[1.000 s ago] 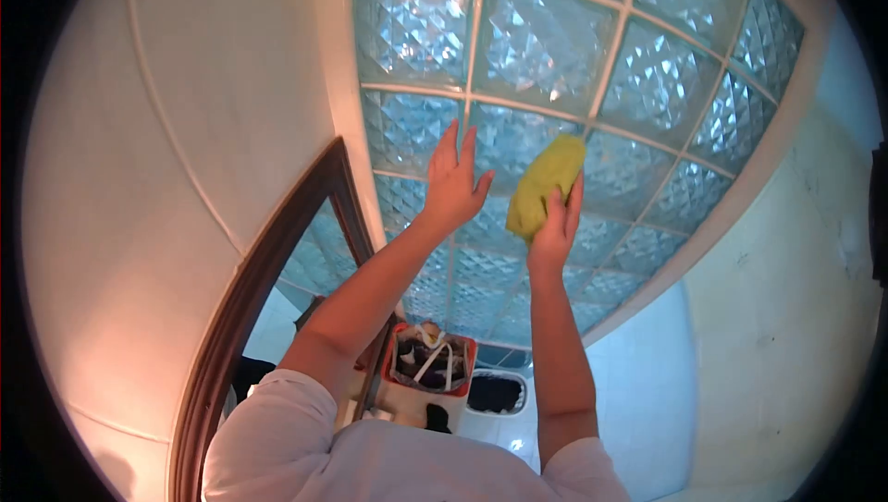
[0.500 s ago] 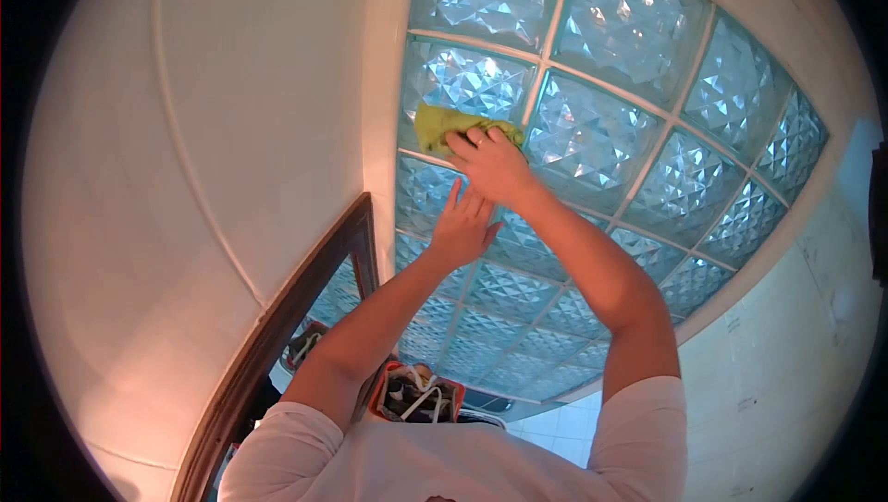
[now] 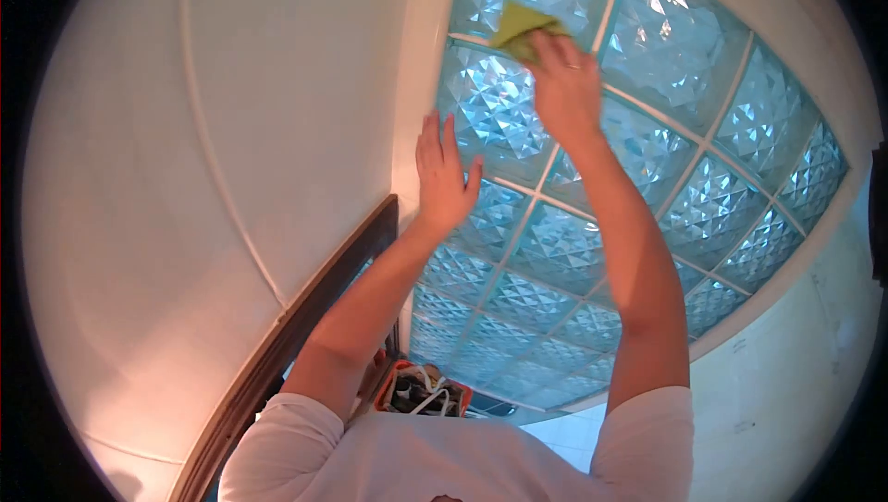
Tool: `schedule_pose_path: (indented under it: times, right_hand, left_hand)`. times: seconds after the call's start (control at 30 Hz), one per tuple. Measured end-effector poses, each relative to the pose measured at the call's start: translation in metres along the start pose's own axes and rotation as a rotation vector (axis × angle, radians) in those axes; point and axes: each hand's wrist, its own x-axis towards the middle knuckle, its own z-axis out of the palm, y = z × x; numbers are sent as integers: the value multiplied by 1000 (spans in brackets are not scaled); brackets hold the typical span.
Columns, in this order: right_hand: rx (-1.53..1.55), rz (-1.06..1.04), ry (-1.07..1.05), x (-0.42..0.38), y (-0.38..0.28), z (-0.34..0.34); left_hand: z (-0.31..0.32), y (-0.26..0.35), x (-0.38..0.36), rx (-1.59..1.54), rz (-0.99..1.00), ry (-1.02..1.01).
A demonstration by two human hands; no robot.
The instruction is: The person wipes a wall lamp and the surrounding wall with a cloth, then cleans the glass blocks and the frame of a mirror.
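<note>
My right hand point(image 3: 566, 86) is raised against the glass block wall point(image 3: 499, 109), its fingers pressing a folded yellow-green cloth point(image 3: 529, 29) near a white joint between two upper blocks. A ring shows on one of its fingers. Lower and to the left, my left hand point(image 3: 446, 174) rests with fingers stretched upward at the left edge of the glass blocks, beside the pale frame. It holds nothing.
A dark wooden frame with a mirror point(image 3: 319, 303) stands at the lower left. Below my arms sits an orange basket point(image 3: 384, 396) full of assorted items with white straps. A plain pale wall point(image 3: 296, 114) fills the left side.
My right hand has moved up and to the right with the cloth, onto the joint below the top block. My left hand has shifted up and left, away from the right hand.
</note>
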Motion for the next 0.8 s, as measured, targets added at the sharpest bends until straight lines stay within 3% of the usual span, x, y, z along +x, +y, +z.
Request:
schedule_pose_path:
  times: [0.03, 0.17, 0.27, 0.33, 0.43, 0.53, 0.6, 0.67, 0.7, 0.73, 0.8]
  right_hand:
    - [-38, 19, 164, -8, 4, -2]
    - [56, -109, 140, 3, -24, 20]
    - [-68, -227, 79, 66, -7, 29]
    - [-141, -91, 294, 122, 1, 34]
    - [93, -145, 418, 178, -11, 23]
    - [11, -55, 313, 183, -31, 46]
    - [-20, -121, 97, 137, -68, 56]
    - [-4, -146, 29, 59, -112, 71]
    - [143, -219, -25, 14, -131, 75]
    - [624, 9, -81, -37, -156, 103]
    - [638, -334, -165, -90, -179, 99]
  left_hand:
    - [-5, -6, 9, 43, 20, -3]
    - [-13, -13, 31, 55, -37, -63]
    - [-12, -21, 34, 31, -21, -81]
    - [-21, -18, 36, 46, -27, -119]
    - [-29, -23, 38, -67, -41, -158]
    - [-36, -33, 31, -271, -128, -125]
    - [-40, -39, 18, -298, -177, -12]
    - [-47, -43, 5, -321, -193, 67]
    - [-51, -46, -2, -330, -187, 93]
    - [-52, -47, -8, -342, -185, 119]
    - [-55, -45, -18, -358, -204, 94]
